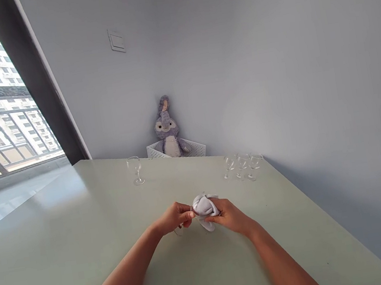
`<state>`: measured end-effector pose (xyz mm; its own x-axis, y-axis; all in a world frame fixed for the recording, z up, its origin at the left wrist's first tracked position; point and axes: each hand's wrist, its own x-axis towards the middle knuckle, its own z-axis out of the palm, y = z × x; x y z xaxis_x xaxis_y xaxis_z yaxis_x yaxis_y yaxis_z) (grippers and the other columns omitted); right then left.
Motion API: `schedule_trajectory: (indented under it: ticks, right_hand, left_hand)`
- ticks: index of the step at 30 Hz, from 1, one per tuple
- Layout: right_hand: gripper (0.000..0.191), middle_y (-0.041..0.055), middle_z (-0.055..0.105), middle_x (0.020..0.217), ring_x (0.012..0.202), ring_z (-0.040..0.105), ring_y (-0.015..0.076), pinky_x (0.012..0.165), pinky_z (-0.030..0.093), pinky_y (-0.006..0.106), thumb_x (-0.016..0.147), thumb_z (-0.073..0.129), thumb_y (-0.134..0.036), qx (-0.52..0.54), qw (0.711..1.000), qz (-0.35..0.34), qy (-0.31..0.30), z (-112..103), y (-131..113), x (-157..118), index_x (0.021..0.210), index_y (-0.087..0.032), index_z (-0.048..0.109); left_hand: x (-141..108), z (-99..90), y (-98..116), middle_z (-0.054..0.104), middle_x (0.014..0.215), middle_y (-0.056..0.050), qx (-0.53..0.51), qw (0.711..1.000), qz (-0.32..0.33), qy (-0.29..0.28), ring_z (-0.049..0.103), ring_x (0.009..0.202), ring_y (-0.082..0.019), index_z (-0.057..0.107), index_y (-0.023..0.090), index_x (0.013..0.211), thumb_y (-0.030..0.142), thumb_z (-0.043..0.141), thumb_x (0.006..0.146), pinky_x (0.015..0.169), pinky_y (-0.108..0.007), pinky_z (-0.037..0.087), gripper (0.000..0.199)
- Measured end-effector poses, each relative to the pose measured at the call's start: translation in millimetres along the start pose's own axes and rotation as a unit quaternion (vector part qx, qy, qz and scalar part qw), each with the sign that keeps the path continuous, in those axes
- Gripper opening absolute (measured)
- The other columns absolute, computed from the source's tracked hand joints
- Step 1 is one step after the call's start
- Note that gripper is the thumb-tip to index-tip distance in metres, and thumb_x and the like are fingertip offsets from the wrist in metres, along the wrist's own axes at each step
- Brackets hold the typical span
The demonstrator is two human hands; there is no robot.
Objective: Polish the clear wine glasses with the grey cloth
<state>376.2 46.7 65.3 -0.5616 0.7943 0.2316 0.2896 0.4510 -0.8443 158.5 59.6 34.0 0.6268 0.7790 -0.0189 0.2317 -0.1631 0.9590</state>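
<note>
Over the middle of the table, my left hand (178, 216) is closed in a pinch around the stem of a wine glass (178, 231), whose clear foot shows just below my fingers. A pale grey-white cloth (205, 206) is bunched in my right hand (227, 216), its fingers wrapped into the fabric. The cloth covers the bowl of the glass, so most of the bowl is hidden. Both hands are close together, with the glass tilted sideways between them.
One clear stemmed glass (138, 172) stands at the table's far left, and three similar glasses (243, 165) stand grouped near the right edge. Behind the pale table (81, 227), a purple plush toy (167, 129) sits in a white perforated basket (197, 149). A wall borders the right side.
</note>
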Motion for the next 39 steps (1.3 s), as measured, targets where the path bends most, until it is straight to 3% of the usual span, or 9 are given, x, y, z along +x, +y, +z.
schedule_trajectory:
  ticks: [5, 8, 14, 17, 21, 25, 30, 33, 39]
  right_hand:
    - [0.015, 0.0014, 0.06, 0.083, 0.077, 0.053, 0.0164, 0.07, 0.042, 0.027, 0.073, 0.061, -0.028, 0.081, 0.996, 0.017, -0.044, -13.2, 2.7, -2.6, 0.083, -0.018, 0.065]
    - [0.019, 0.0025, 0.063, 0.079, 0.076, 0.055, 0.0177, 0.072, 0.043, 0.03, 0.072, 0.063, -0.031, 0.139, 0.99, 0.028, 0.012, -28.8, 21.0, -2.1, 0.081, -0.016, 0.067]
    - [0.032, 0.0057, 0.066, 0.079, 0.073, 0.059, 0.02, 0.069, 0.047, 0.033, 0.072, 0.062, -0.042, 0.179, 0.936, 0.057, 0.297, -29.2, 49.0, 5.7, 0.087, -0.013, 0.066]
    - [0.041, 0.0096, 0.065, 0.097, 0.091, 0.058, 0.0248, 0.078, 0.045, 0.036, 0.081, 0.048, -0.046, 0.004, 0.962, -0.023, 0.272, -0.6, 35.8, 6.6, 0.103, -0.014, 0.062]
    - [0.041, 0.0073, 0.053, 0.124, 0.12, 0.038, 0.0278, 0.101, 0.027, 0.046, 0.087, 0.039, -0.041, -0.338, 0.909, -0.19, 0.151, 35.4, 13.1, 5.1, 0.119, -0.021, 0.053]
    - [0.032, 0.0041, 0.06, 0.114, 0.122, 0.035, 0.0278, 0.103, 0.02, 0.048, 0.084, 0.047, -0.025, -0.429, 0.862, -0.198, 0.181, 45.5, 7.9, 7.8, 0.114, -0.024, 0.057]
    - [0.023, 0.0033, 0.067, 0.093, 0.088, 0.055, 0.0212, 0.084, 0.038, 0.036, 0.084, 0.046, -0.026, -0.221, 0.946, -0.083, 0.22, 27.9, 9.1, 9.5, 0.085, -0.023, 0.069]
    - [0.027, 0.0039, 0.067, 0.079, 0.073, 0.057, 0.0183, 0.068, 0.042, 0.029, 0.08, 0.049, -0.038, 0.029, 0.975, 0.042, 0.218, 13.0, 14.6, 10.4, 0.079, -0.019, 0.069]
    - [0.022, -0.0008, 0.061, 0.058, 0.057, 0.054, 0.0156, 0.052, 0.04, 0.026, 0.065, 0.064, -0.038, 0.434, 0.828, 0.184, 0.303, 18.3, 37.2, 21.8, 0.065, -0.016, 0.063]
  left_hand:
    - [0.6, -0.7, -11.2, 0.047, 0.049, 0.004, -0.106, 0.99, -0.007, -0.093, 0.038, 0.045, -0.006, 0.061, 0.009, 0.088, 0.063, 0.058, 0.064, 0.048, -0.02, 0.03, 0.059]
    - [1.1, -2.7, -16.3, 0.047, 0.046, 0.004, -0.138, 0.985, -0.007, -0.103, 0.038, 0.043, -0.006, 0.06, 0.008, 0.084, 0.059, 0.062, 0.062, 0.046, -0.02, 0.028, 0.056]
    - [5.8, -5.0, -12.8, 0.047, 0.057, 0.001, -0.226, 0.971, 0.024, 0.076, 0.041, 0.049, -0.007, 0.058, 0.01, 0.083, 0.05, 0.048, 0.08, 0.05, -0.021, 0.032, 0.042]
    - [7.4, 0.9, -10.3, 0.044, 0.06, 0.002, -0.259, 0.959, 0.011, 0.111, 0.044, 0.052, -0.007, 0.057, 0.011, 0.093, 0.046, 0.049, 0.08, 0.055, -0.023, 0.037, 0.038]
    - [8.7, 17.3, -11.1, 0.047, 0.057, 0.0, -0.082, 0.987, -0.007, 0.135, 0.044, 0.053, -0.009, 0.058, 0.012, 0.078, 0.036, 0.044, 0.081, 0.053, -0.022, 0.036, 0.027]
    - [11.0, 30.5, -15.8, 0.049, 0.053, 0.0, 0.244, 0.954, -0.037, 0.173, 0.044, 0.051, -0.011, 0.053, 0.015, 0.061, 0.019, 0.045, 0.073, 0.049, -0.022, 0.029, 0.015]
    - [10.3, 35.2, -15.1, 0.055, 0.056, -0.003, 0.499, 0.849, 0.076, 0.158, 0.048, 0.052, -0.013, 0.051, 0.016, 0.059, 0.014, 0.036, 0.08, 0.055, -0.025, 0.027, 0.026]
    - [8.7, 39.6, -10.6, 0.059, 0.063, -0.004, 0.528, 0.829, 0.097, 0.158, 0.051, 0.053, -0.014, 0.055, 0.017, 0.074, 0.023, 0.035, 0.087, 0.056, -0.025, 0.03, 0.024]
    - [13.0, 52.0, -11.8, 0.062, 0.071, -0.003, 0.456, 0.867, -0.007, 0.198, 0.058, 0.064, -0.018, 0.051, 0.02, 0.098, 0.032, 0.035, 0.088, 0.056, -0.024, 0.034, 0.022]
